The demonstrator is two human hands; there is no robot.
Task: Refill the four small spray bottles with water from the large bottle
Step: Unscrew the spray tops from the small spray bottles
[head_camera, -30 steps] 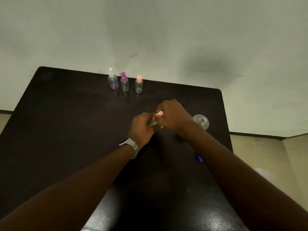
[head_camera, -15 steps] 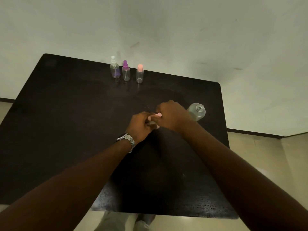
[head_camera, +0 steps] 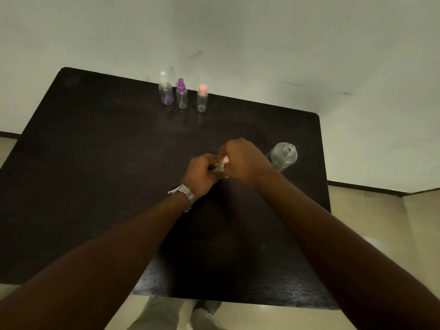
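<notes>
Over the middle of the dark table [head_camera: 95, 163], my left hand [head_camera: 200, 173] grips the body of a small clear spray bottle [head_camera: 219, 167]. My right hand [head_camera: 242, 160] pinches its pink spray cap [head_camera: 225, 159] from above; the hands hide most of that bottle. Three more small spray bottles stand in a row at the far edge: one with a white cap [head_camera: 165, 91], one with a purple cap [head_camera: 181, 94], one with a pink cap [head_camera: 202, 98]. The large clear bottle [head_camera: 283, 156] stands uncapped just right of my right hand.
The table's right edge lies close behind the large bottle, with a pale wall beyond the far edge. A silver watch [head_camera: 184, 195] sits on my left wrist. My legs and the tiled floor [head_camera: 371, 222] show below the near edge.
The camera has pulled back and tilted, so the table's near edge now shows. Both hands stay together on the small pink-capped bottle, with only slight shifts of the fingers.
</notes>
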